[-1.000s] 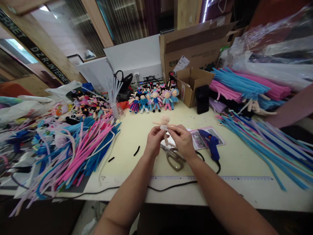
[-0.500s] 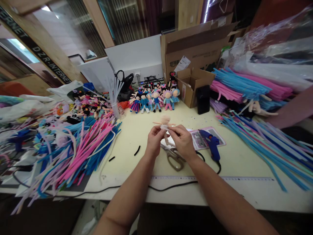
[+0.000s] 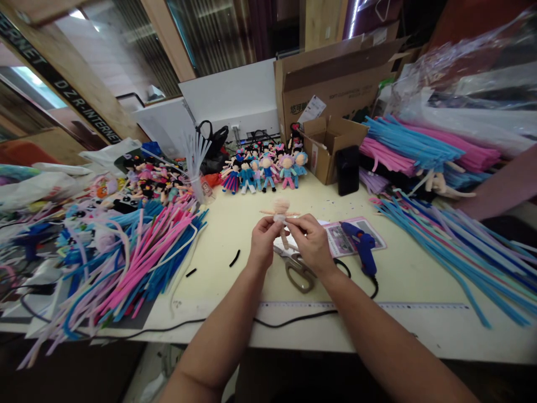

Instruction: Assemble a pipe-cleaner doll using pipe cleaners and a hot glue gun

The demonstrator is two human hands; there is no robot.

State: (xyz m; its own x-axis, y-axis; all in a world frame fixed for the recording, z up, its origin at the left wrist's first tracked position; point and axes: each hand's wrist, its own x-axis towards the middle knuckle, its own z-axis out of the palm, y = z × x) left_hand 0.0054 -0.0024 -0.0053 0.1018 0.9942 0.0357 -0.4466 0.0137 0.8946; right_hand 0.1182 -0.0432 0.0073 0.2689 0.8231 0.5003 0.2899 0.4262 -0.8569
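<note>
A small beige doll figure (image 3: 281,206) with outstretched arms and a white band round its body is held upright over the table. My left hand (image 3: 264,238) pinches it from the left at the white part. From the other side my right hand (image 3: 310,240) grips it too, thumb and fingertips closed at the same band. The doll's leg hangs between the hands. Beneath them lie scissors (image 3: 300,278) with grey-brown handles, their blades partly hidden by the right hand. To the right, a blue glue gun (image 3: 364,249) rests across a printed card (image 3: 380,238).
Bundles of pink and blue fuzzy stems (image 3: 138,252) cover the left side, and more stems (image 3: 444,246) lie right. Finished dolls (image 3: 266,170) stand at the back beside cardboard boxes (image 3: 331,143). Two black stem pieces (image 3: 235,258), a ruler (image 3: 361,306) and a black cable (image 3: 289,322) lie near the front.
The doll has turned slightly and shifted a little to the left between my hands. Both hands keep their grip on it.
</note>
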